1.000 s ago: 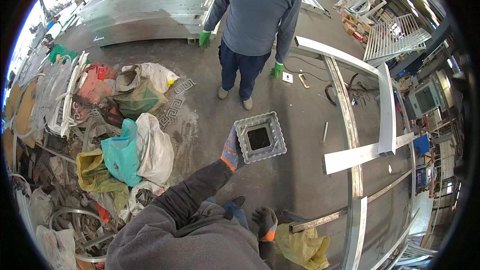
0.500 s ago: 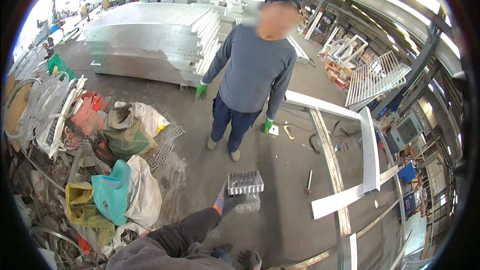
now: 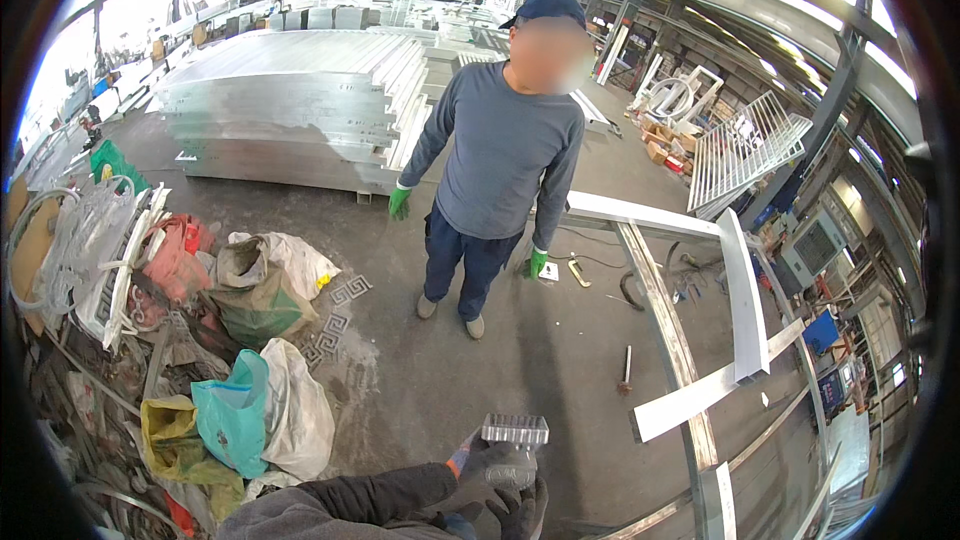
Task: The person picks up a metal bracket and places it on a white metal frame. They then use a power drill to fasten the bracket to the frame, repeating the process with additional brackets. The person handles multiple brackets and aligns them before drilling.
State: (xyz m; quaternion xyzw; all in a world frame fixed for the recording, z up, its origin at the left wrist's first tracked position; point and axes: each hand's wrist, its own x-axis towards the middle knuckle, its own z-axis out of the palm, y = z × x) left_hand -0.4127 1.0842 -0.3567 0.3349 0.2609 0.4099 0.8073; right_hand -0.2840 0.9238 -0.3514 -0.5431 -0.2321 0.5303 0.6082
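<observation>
- Grey concrete floor [image 3: 560, 370] spread across a wide metal workshop, with stacked pale aluminium panels [image 3: 300, 110] behind a standing co-worker [image 3: 495, 170] in a grey jumper, dark trousers and green gloves.
- Low in the view, the left hand [image 3: 490, 465], in a grey glove with an orange cuff, was closed around the underside of a small square cast-metal piece [image 3: 515, 430], which it held up edge-on over the floor.
- That piece looked silver-grey and boxy, its near side ribbed with short upright ridges; its top face could not be seen from this angle.
- The right hand [image 3: 525, 510], in a dark glove, sat just beneath the left at the lower edge, fingers curled; whether it gripped anything could not be told.
- Dark sleeves led in from the bottom rim and were cut off there.
- White and teal sacks [image 3: 265, 410], crumpled bags and scrap lay heaped to the left, their contents hard to make out.
- Long white metal profiles [image 3: 745, 290] formed an open frame on the right.
</observation>
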